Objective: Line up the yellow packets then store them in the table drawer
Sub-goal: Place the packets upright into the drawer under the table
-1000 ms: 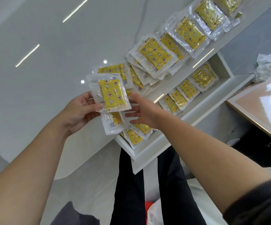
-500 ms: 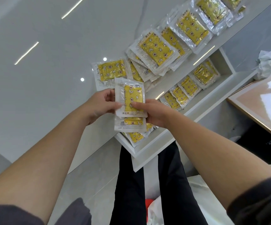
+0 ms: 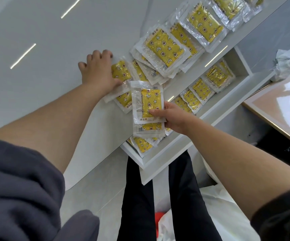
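Held stack of yellow packets (image 3: 147, 108) at frame centre, long axis near vertical in the picture, at least 2 packets, upper one offset above the lower. Pinched at lower right edge by right hand (image 3: 173, 119), thumb on top face, fingers underneath. Stack hangs over table edge, just above near end of open drawer (image 3: 160, 164).

Next packet (image 3: 121, 73) flat on white table (image 3: 45, 40), up and left of the held stack, long axis tilted toward upper left. Left hand (image 3: 98, 70) laid on it, fingers spread wide, palm down, covering its left part; no closed grip visible. Left hand clearly nearer to this packet; right hand occupied.

Overlapping row of packets (image 3: 165, 47) runs on toward upper right along table edge, top one largely uncovered. Row of stored packets (image 3: 201, 91) already in drawer, lower right of table edge, overlapped in a line.

Judgement: coming move likely a slide or lift of the covered packet down and right onto the held stack; axes need a small rotation to match.

Change vs 0.5 s ago: both hands then on the stack; now left hand released, reached to upper left onto table packet. Stack now held by right hand only, position near unchanged.
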